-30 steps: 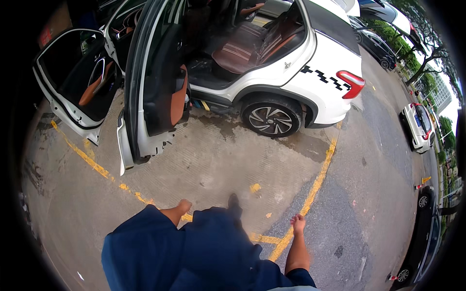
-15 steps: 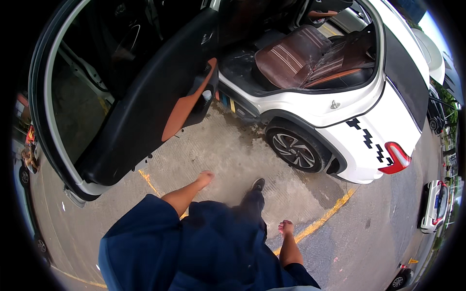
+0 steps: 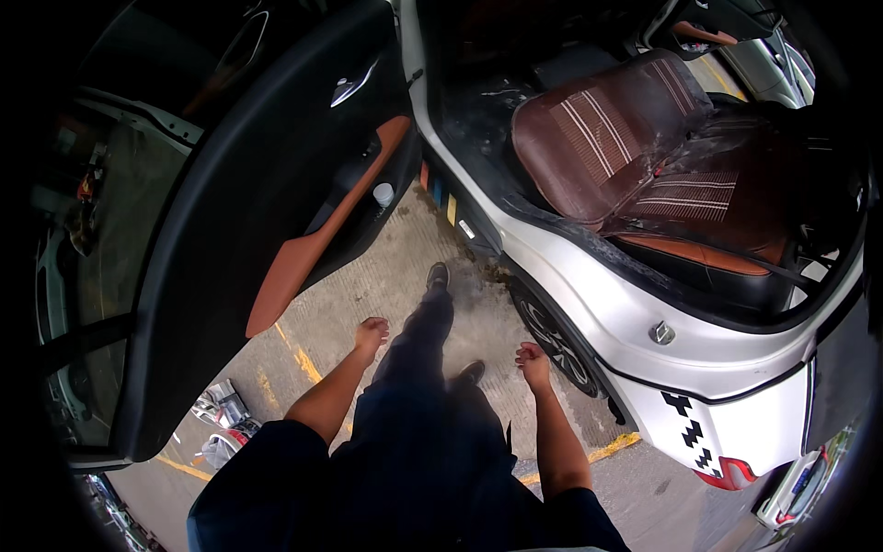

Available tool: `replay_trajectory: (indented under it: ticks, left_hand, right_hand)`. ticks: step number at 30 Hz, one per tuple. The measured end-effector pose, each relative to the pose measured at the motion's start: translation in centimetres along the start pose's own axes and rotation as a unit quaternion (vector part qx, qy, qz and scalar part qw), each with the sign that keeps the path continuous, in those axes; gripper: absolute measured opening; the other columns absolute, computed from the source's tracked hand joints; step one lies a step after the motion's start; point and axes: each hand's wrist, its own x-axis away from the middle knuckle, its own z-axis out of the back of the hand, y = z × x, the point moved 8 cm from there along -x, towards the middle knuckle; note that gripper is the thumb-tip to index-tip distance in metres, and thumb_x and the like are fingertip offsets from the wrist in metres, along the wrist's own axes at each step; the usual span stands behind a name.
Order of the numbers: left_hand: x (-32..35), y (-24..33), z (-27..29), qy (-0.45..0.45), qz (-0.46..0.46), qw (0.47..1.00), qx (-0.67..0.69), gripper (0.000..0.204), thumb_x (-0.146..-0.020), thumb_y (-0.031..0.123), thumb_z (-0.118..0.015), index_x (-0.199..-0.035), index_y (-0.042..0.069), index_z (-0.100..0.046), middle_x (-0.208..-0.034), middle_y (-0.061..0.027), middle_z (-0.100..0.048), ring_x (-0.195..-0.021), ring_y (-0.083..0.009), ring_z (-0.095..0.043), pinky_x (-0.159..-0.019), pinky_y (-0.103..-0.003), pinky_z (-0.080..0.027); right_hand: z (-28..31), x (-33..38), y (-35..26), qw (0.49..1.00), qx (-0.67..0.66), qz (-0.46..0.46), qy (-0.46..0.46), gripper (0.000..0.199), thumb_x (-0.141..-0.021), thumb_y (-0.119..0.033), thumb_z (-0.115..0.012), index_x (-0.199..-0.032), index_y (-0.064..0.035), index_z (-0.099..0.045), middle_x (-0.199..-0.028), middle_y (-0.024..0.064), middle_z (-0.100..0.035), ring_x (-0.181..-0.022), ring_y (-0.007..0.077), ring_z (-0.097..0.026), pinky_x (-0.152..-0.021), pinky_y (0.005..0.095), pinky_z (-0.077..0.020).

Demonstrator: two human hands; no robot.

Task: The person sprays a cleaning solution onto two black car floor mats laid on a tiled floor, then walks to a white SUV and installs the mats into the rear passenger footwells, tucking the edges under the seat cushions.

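Rear door standing open — nothing being handled yet

Left of the white car, the door is showing a black inner side with an orange-brown armrest. Beside it the left hand, half-curled, is hanging apparently empty; the right hand, loosely bent and seemingly empty, is hanging near the rear wheel. Inside, a brown striped seat is showing pale smudges
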Motion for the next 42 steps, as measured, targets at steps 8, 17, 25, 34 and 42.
replay_trajectory:
  ticks: [8, 17, 25, 34, 42]
  left_hand:
    - [-15.5, 12.1, -14.7, -0.064, 0.018, 0.996, 0.064, 0.015, -0.077, 0.009, -0.059, -0.092, 0.008, -0.058, -0.080, -0.0028, -0.058, -0.069, -0.0117, -0.056, -0.061, -0.025, -0.046]
    - [-33.5, 21.7, -29.3, -0.124, 0.060, 0.989, 0.057, 0.013, -0.084, 0.015, -0.053, -0.094, 0.006, -0.055, -0.080, -0.0047, -0.059, -0.068, -0.0126, -0.056, -0.060, -0.026, -0.047]
    - [-43.4, 32.3, -37.6, -0.088, 0.010, 0.991, 0.101, 0.018, -0.081, 0.006, -0.051, -0.098, 0.001, -0.052, -0.080, -0.0069, -0.057, -0.065, -0.0147, -0.056, -0.057, -0.025, -0.047]
    - [-55.4, 38.9, -40.7, 0.009, -0.201, 0.856, -0.477, 0.026, -0.078, 0.017, -0.054, -0.098, 0.000, -0.058, -0.098, -0.0214, -0.060, -0.090, -0.0363, -0.059, -0.077, -0.041, -0.048]
    - [-60.9, 38.5, -46.2, -0.101, -0.333, 0.557, -0.754, 0.027, -0.080, 0.019, -0.055, -0.106, 0.010, -0.059, -0.103, -0.0090, -0.061, -0.103, -0.0289, -0.055, -0.089, -0.039, -0.041]
  right_hand:
    - [-7.0, -19.6, -16.6, 0.983, 0.057, 0.173, -0.006, 0.032, -0.080, 0.005, -0.045, -0.108, -0.0070, -0.055, -0.086, 0.0054, -0.060, -0.073, 0.0134, -0.058, -0.064, 0.0245, -0.0464]
    - [-6.3, -40.7, -39.6, 0.938, 0.163, 0.284, 0.115, 0.022, -0.085, -0.005, -0.052, -0.106, -0.0026, -0.056, -0.092, 0.0101, -0.061, -0.078, 0.0172, -0.059, -0.067, 0.0268, -0.0471]
    - [-6.6, -46.1, -43.8, 0.874, 0.181, 0.374, 0.252, 0.027, -0.085, -0.008, -0.054, -0.111, 0.0001, -0.053, -0.082, 0.0059, -0.050, -0.067, 0.0129, -0.049, -0.060, 0.0247, -0.0417]
    - [-6.1, -47.4, -41.1, 0.877, 0.176, 0.369, 0.251, 0.034, -0.083, -0.010, -0.054, -0.112, 0.0054, -0.050, -0.080, 0.0060, -0.046, -0.066, 0.0136, -0.042, -0.056, 0.0237, -0.0349]
    - [-6.6, -47.7, -40.0, 0.869, 0.212, 0.373, 0.247, 0.035, -0.085, -0.011, -0.052, -0.114, 0.0075, -0.046, -0.086, 0.0063, -0.042, -0.070, 0.0127, -0.041, -0.059, 0.0224, -0.0344]
